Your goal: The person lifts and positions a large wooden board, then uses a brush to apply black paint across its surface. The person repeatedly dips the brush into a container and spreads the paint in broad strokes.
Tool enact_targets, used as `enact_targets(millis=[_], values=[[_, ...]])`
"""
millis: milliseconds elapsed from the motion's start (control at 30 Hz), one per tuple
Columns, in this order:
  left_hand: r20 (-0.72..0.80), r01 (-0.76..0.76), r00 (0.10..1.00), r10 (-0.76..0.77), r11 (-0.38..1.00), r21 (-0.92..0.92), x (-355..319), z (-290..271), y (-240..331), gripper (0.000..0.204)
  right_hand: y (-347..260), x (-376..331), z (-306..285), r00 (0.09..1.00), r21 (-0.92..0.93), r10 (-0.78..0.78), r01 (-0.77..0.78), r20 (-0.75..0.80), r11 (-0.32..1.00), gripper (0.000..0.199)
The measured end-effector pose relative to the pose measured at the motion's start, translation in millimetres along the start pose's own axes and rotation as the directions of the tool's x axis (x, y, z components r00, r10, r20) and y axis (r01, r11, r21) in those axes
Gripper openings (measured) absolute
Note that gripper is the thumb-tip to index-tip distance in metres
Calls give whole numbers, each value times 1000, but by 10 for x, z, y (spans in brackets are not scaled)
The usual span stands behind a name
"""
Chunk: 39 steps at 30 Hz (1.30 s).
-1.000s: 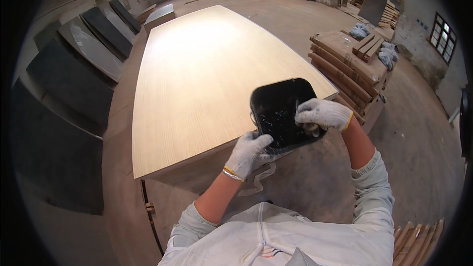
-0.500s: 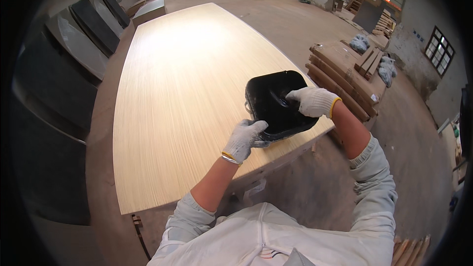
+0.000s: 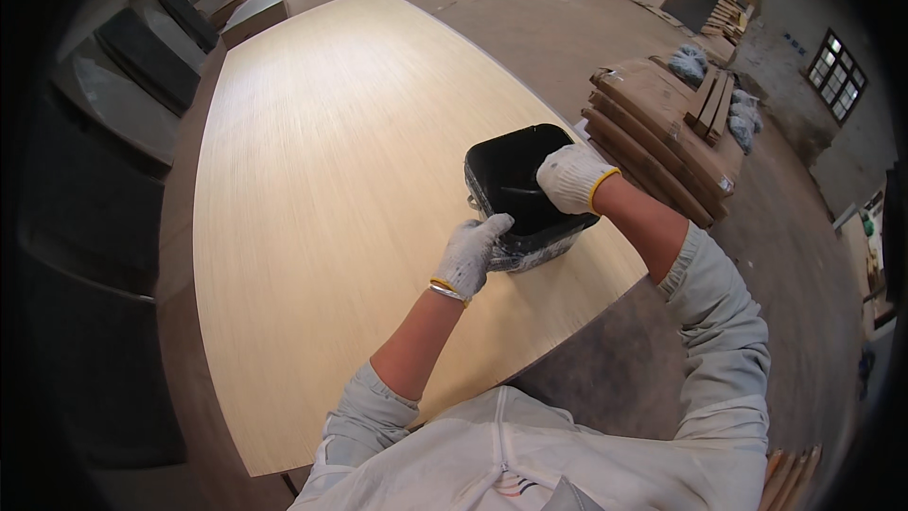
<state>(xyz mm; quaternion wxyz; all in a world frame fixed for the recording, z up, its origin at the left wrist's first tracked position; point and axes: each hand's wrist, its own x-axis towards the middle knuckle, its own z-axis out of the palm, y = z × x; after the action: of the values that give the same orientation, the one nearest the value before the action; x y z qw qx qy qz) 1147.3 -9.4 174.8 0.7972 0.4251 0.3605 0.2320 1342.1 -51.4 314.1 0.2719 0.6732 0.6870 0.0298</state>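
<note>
A black square tub [image 3: 539,255] with rounded corners rests on a large pale wood-grain panel [image 3: 312,227], close to its right edge. Its inside is glossy black, and its outer wall carries whitish smears. My left hand [image 3: 468,251], in a white knitted glove with a yellow cuff, grips the near left rim with the thumb over the top. The gloved right hand [image 3: 577,180] reaches over the tub's right side with curled fingers pointing down inside. Whatever those fingers hold, if anything, is hidden behind the glove.
Stacked brown cardboard-wrapped boards [image 3: 653,132] stand beyond the panel's right side, topped by wooden strips [image 3: 711,104] and plastic-wrapped bundles [image 3: 689,63]. Dark panels [image 3: 147,57] lean along the left. A pale-topped box [image 3: 255,14] sits past the far left corner.
The view has shifted, showing more of the panel's near edge. My right hand has moved deeper over the tub, its fingers more curled. The left hand keeps its hold on the rim.
</note>
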Motion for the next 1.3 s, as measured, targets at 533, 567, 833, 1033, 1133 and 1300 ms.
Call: enact_targets(millis=[533, 567, 833, 1033, 1133, 1300], values=[[-284, -140, 948, 143, 990, 32, 617, 215, 333, 60, 531, 1654, 287, 970, -83, -233, 228, -70, 970, 34], [-310, -132, 941, 134, 991, 27, 583, 192, 317, 61, 491, 1662, 202, 964, -65, -261, 258, -55, 964, 32], [-438, -288, 885, 159, 926, -245, -249, -37, -129, 57, 575, 1819, 283, 962, 36, -273, 273, 0, 961, 25], [-785, -407, 591, 187, 909, -90, -1451, -787, -820, 40, 914, 1562, 366, 934, 72, -320, 334, -160, 940, 27], [-932, -499, 287, 222, 865, 53, -2277, -1270, -1248, 29, 921, 1164, 13, 947, 200, -287, 311, -142, 929, 34], [-970, -667, -181, 164, 704, 243, -3321, -2106, -1711, 11, 927, 901, 53, 977, 170, -192, 206, -93, 964, 36]])
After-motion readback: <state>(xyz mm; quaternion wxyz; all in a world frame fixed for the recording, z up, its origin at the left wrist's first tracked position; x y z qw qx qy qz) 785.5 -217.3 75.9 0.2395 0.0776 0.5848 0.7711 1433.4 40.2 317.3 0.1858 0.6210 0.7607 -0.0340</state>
